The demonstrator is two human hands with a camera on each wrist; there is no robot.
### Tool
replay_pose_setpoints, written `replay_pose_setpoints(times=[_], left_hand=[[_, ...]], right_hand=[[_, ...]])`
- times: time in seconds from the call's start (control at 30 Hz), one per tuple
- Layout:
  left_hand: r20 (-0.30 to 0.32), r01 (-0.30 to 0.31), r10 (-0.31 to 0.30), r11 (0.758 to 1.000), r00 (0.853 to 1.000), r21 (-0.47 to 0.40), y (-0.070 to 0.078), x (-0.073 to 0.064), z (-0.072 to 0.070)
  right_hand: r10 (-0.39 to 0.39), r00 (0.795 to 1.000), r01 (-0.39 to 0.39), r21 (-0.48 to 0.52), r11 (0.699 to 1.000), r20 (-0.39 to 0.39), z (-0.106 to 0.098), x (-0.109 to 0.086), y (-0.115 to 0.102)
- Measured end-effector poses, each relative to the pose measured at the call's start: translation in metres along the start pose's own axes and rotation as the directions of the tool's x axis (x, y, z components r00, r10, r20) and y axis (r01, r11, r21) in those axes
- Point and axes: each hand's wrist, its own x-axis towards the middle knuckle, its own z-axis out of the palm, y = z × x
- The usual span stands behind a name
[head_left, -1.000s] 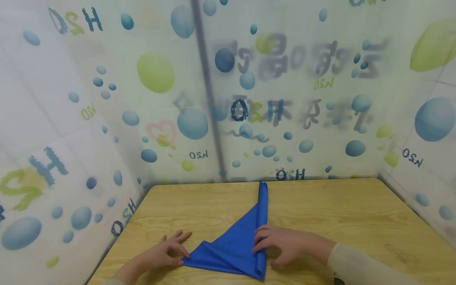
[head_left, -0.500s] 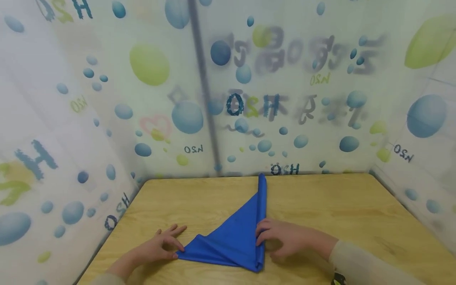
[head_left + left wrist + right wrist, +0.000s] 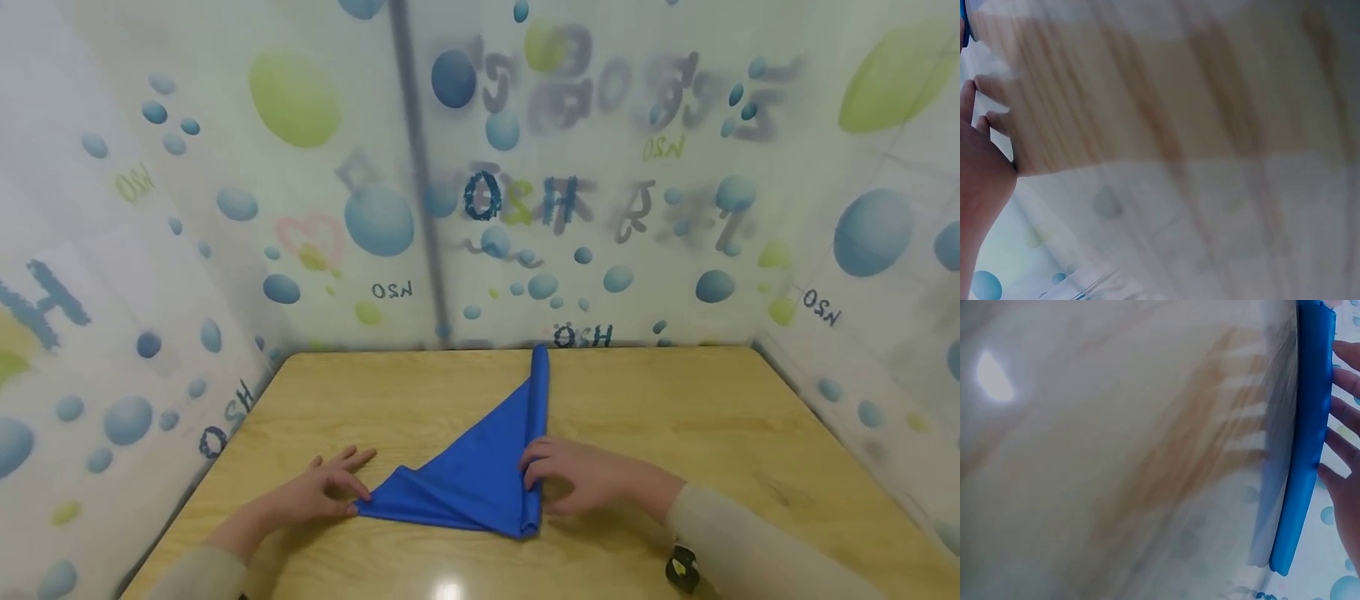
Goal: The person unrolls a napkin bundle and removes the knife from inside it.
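As I view it remotely, the blue cloth (image 3: 471,473) lies on the bench (image 3: 660,408) between the hands. Its rolled edge (image 3: 538,392) runs fore-and-aft, nearer the right hand (image 3: 583,473), whose fingers curl over it; the left hand (image 3: 322,487) pinches the opposite corner (image 3: 377,503).

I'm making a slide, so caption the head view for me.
Left hand pinching a corner of a blue cloth on a wooden table, right hand touching its rolled edge.

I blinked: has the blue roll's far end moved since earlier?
Yes: the roll's far end shifted slightly right along the back edge of the table.
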Motion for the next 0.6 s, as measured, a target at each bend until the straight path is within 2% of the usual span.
replay_pose_setpoints(times=[0.3,0.47,0.6], left_hand=[[-0.010,-0.032,0.032,0.999,0.999,0.033,-0.0024,0.0029,-0.0017],[0.000,-0.016,0.016,1.000,1.000,0.017,-0.0019,0.0035,-0.0038],[0.004,0.001,-0.001,1.000,1.000,0.016,-0.0012,0.0042,-0.0039]], right_hand=[[-0.001,1.000,0.002,-0.044,0.999,0.031,0.0017,0.0054,0.0024],[-0.025,0.998,0.030,-0.092,0.995,0.053,0.0038,0.0055,0.0040],[-0.030,0.998,0.036,-0.093,0.995,0.063,0.0023,0.0049,0.0027]])
